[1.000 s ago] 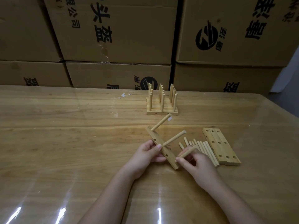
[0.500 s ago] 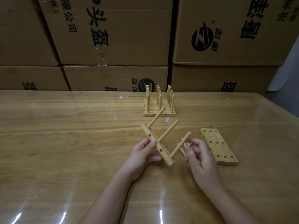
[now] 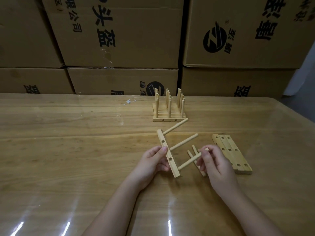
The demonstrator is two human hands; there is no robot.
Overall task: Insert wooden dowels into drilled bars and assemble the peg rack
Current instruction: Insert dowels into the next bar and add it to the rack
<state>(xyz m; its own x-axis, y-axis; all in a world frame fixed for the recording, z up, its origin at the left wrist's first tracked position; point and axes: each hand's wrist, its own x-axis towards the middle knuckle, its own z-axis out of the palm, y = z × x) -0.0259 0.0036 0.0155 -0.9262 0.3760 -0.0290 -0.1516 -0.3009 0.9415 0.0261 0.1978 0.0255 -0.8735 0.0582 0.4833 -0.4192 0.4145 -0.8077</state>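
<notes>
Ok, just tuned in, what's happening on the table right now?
A person is building a peg rack. The left hand holds a drilled bar tilted off the table, with three dowels already standing out of it. The right hand grips the nearest dowel, seemingly seating it. Loose dowels lie beneath that hand, spare drilled bars lie to the right, and a finished rack stands farther back.

Pale, smooth, unvarnished-looking wood for the drilled bar (image 3: pixel 167 154), its three dowels (image 3: pixel 183 144), the loose bars (image 3: pixel 231 154) and the finished rack (image 3: pixel 168 108). Glossy wooden table (image 3: pixel 68 150) with visible grain, bright streaks of reflected light near the front edge. Matt brown cardboard boxes (image 3: pixel 136 31) behind, printed in black, with shiny clear tape on one seam
</notes>
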